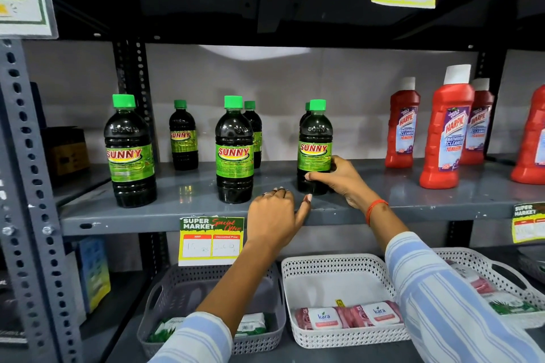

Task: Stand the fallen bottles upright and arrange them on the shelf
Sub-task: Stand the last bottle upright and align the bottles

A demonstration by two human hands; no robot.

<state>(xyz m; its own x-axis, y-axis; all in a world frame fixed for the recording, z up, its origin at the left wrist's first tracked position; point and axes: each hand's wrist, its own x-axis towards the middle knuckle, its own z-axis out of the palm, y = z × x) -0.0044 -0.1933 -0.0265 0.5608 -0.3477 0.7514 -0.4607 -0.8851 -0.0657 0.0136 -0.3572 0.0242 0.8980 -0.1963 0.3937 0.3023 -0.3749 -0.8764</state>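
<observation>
Standing upright, far-left bottle [130,150]: front of grey shelf [188,216], fully seen.
Small rear bottle [183,135]: farther back, label dim.
Middle bottle [234,150]: upright at front; bottle behind it [254,130] mostly hidden.
Left hand [272,219]: resting on shelf edge, fingers loosely curled, gripping nothing; covers price tag [211,240] corner.
Held bottle [314,147]: upright on shelf; another behind, only cap edge showing.
Right hand [339,175]: clamped round held bottle's lower part, base partly covered.
Red bottles [446,130]: far right, last one cut off.
</observation>
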